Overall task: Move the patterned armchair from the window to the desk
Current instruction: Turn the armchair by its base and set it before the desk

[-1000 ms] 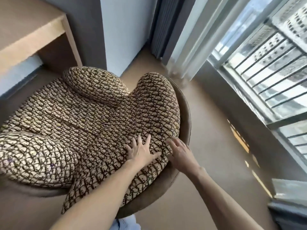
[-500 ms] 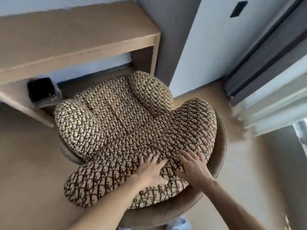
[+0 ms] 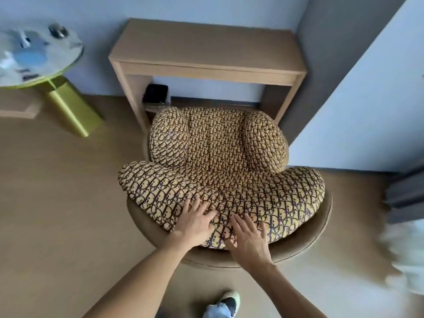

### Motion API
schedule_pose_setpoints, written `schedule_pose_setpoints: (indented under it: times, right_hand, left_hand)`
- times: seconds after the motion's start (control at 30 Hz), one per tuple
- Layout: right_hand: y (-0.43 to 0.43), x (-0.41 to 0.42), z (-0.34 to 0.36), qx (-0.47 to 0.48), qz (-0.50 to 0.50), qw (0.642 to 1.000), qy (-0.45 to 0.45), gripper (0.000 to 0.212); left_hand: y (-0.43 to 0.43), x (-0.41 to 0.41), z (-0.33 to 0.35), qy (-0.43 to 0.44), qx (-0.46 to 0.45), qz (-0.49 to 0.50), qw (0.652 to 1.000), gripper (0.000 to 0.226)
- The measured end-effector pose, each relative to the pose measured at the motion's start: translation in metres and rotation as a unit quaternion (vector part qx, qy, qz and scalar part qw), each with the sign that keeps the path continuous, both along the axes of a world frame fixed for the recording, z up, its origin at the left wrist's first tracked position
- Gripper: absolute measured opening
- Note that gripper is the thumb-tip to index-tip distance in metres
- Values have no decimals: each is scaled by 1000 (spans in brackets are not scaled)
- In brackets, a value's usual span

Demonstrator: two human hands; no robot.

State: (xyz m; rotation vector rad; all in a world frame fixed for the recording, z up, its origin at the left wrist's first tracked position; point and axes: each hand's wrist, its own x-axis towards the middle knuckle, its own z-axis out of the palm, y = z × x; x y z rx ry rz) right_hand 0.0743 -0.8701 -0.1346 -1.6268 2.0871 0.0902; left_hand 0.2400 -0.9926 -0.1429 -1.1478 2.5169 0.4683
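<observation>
Patterned armchair [image 3: 218,161] sits at 12 o'clock, its front tucked against the wooden counter [image 3: 206,51]. Left hand [image 3: 195,222] and right hand [image 3: 249,242] lie flat, fingers spread, on its padded backrest.

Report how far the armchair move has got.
Done: the patterned armchair faces the desk, its seat front at the opening. In hand: left hand and right hand lie flat on the backrest cushion. Left: perhaps a final nudge, then letting go.
</observation>
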Motion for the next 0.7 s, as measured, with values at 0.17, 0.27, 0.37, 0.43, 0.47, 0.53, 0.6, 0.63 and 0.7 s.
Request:
schedule_pose_setpoints:
  times: [0.17, 0.27, 0.37, 0.43, 0.47, 0.53, 0.6, 0.63, 0.7]
  right_hand:
    - [15, -17, -6, -40, 66, 997, 12, 77]
    - [26, -47, -19, -52, 60, 995, 59, 99]
    - [33, -61, -28, -67, 43, 995, 59, 99]
    - [36, -52, -35, -98, 21, 995, 30, 88]
    - [38, -45, -38, -117, 5, 993, 19, 81]
    - [41, -30, -46, -142, -23, 989, 33, 76]
    - [42, -23, -53, -159, -35, 985, 62, 77]
    - [41, -21, -55, -167, -37, 983, 72, 77]
    - [40, -20, -58, -183, -41, 979, 81, 77]
  left_hand:
    - [26, 22, -12, 18, -83, 49, 995, 70]
    - [41, 33, -21, 54, -123, 84, 987, 79]
    - [53, 42, -32, 80, -150, 99, 980, 80]
    - [61, 48, -40, 91, -177, 95, 975, 79]
    - [64, 50, -43, 96, -188, 93, 973, 79]
    - [64, 54, -49, 104, -206, 91, 969, 79]
    - [62, 55, -53, 111, -217, 89, 966, 78]
    - [61, 55, -54, 114, -223, 89, 964, 78]
    - [60, 55, -55, 114, -228, 90, 963, 77]
